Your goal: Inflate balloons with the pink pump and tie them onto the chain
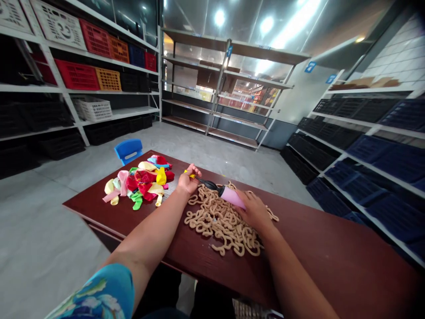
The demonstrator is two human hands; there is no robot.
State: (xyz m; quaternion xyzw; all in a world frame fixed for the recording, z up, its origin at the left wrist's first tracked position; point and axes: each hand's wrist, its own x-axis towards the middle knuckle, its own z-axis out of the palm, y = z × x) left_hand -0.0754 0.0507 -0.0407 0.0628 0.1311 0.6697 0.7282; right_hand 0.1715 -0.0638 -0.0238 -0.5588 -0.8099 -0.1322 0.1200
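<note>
My left hand (189, 180) is closed on a small yellow balloon (190, 174), just right of the balloon pile. A pink air pump (232, 197) with a black front end lies in my right hand (254, 212), its nozzle pointing to the yellow balloon; whether the nozzle is inside it cannot be made out. Beneath the pump and my right hand, tan rope-like coils (219, 221) are spread over the dark red table (312, 248). On the table's left part sits a pile of loose, flat balloons (142, 179) in red, yellow, green, pink and cream.
A blue chair (129, 150) stands beyond the table's far left edge. Shelves with coloured crates (78, 75) line the left side. Metal racks (217, 88) stand at the back, and shelves with dark crates (375, 173) are on the right.
</note>
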